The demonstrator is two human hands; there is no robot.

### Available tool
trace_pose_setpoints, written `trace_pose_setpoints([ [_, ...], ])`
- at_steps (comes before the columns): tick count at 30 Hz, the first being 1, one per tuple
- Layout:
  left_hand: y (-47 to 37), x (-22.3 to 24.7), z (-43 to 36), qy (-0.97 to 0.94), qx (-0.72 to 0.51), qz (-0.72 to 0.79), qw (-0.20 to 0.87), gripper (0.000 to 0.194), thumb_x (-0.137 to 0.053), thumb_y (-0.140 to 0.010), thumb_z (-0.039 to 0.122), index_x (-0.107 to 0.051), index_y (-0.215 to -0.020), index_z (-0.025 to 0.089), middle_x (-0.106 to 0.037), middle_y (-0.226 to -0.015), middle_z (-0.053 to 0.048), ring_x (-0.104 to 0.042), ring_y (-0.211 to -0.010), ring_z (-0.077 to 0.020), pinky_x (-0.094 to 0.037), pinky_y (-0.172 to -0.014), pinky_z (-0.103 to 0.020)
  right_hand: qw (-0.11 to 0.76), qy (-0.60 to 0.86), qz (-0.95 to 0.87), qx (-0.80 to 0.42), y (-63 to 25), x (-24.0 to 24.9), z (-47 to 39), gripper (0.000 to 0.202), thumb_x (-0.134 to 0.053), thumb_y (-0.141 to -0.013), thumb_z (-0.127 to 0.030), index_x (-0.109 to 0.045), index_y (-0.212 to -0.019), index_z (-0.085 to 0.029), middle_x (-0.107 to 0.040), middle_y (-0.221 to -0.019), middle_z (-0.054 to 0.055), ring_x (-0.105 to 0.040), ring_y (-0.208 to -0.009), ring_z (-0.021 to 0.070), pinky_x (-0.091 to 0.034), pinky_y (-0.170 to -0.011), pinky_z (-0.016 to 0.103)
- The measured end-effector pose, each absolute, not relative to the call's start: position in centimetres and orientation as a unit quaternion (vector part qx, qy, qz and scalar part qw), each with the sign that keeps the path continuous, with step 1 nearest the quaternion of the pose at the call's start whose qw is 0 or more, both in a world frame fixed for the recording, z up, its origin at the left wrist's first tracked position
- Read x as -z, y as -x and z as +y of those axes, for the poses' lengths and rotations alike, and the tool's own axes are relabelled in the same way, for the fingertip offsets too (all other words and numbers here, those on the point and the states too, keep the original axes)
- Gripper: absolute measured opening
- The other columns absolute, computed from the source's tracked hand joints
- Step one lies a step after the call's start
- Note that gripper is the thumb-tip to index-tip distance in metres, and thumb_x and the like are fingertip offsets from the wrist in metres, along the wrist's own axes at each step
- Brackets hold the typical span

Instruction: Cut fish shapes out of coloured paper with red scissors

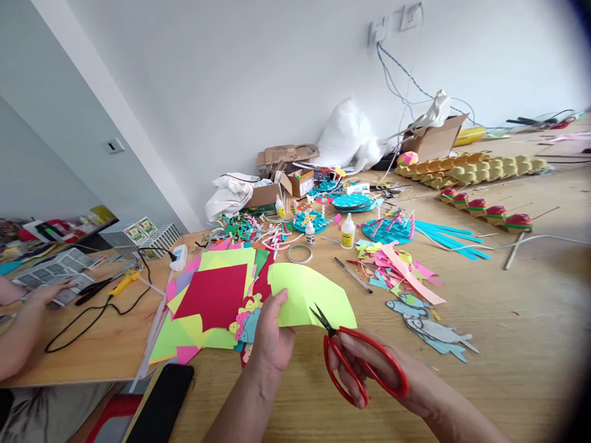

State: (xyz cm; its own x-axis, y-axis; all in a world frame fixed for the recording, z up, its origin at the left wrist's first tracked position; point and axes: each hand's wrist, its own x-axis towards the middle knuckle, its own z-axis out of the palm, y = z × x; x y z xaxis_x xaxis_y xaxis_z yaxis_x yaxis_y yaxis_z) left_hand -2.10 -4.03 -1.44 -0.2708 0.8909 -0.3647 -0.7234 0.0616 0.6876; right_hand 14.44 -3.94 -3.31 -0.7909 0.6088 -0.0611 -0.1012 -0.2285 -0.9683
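Note:
My left hand (274,335) pinches the left edge of a lime-green sheet of paper (307,286), thumb on top. In my right hand (355,363) is a pair of scissors (339,344) with red handles and dark blades. The blades are slightly apart at the sheet's lower edge, their tips over the paper. Just left of my left hand lie small fish-shaped paper cutouts (247,320) in pink, yellow and blue. Beside them is a stack of coloured paper (212,295) with a dark red sheet on top.
Paper scraps (401,267), a pen (353,275) and grey-blue paper fish (434,329) lie to the right. Glue bottles (348,232) stand further back near blue woven discs (388,231). A phone (161,403) rests at the near left edge. Another person's arm (28,326) is at far left, near a yellow-handled glue gun (124,282).

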Motion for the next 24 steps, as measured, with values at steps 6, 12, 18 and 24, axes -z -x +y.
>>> trace_pose_setpoints([
  [6,2.9,1.2,-3.9,-0.125,-0.669,0.419,0.601,0.016,-0.062,-0.075,0.015,-0.067,-0.09,0.013,-0.074,-0.082,-0.004,-0.069,-0.079,-0.0176,-0.055,-0.073,-0.027,0.225,0.224,-0.574,-0.755,-14.2,3.5,-3.8,0.049,-0.034,-0.092,-0.055,-0.056,-0.079,-0.013,-0.051,-0.048,-0.002,-0.046,-0.046,0.0108,-0.032,-0.05,0.024],
  [12,3.2,1.3,-4.1,-0.16,-0.642,0.416,0.624,0.017,-0.065,-0.073,0.019,-0.068,-0.09,0.014,-0.074,-0.088,-0.006,-0.068,-0.089,-0.0204,-0.054,-0.078,-0.029,0.227,0.235,-0.603,-0.728,-13.8,3.4,-3.7,0.05,-0.031,-0.092,-0.057,-0.055,-0.079,-0.014,-0.052,-0.052,-0.002,-0.044,-0.048,0.0104,-0.032,-0.052,0.024],
  [18,2.0,2.2,-4.6,-0.201,-0.657,0.394,0.61,0.028,-0.066,-0.076,0.025,-0.066,-0.103,0.019,-0.072,-0.102,-0.006,-0.065,-0.098,-0.0202,-0.05,-0.085,-0.029,0.249,0.257,-0.609,-0.708,-13.1,3.0,-4.0,0.052,-0.031,-0.089,-0.061,-0.054,-0.076,-0.015,-0.05,-0.053,-0.002,-0.045,-0.051,0.0117,-0.034,-0.054,0.025],
  [24,2.0,2.8,-4.7,-0.204,-0.673,0.388,0.595,0.031,-0.065,-0.077,0.023,-0.064,-0.108,0.019,-0.072,-0.103,-0.005,-0.063,-0.103,-0.0209,-0.048,-0.089,-0.03,0.246,0.249,-0.612,-0.709,-13.6,3.0,-3.8,0.05,-0.031,-0.091,-0.058,-0.054,-0.078,-0.015,-0.051,-0.053,-0.001,-0.046,-0.051,0.0123,-0.035,-0.054,0.025],
])
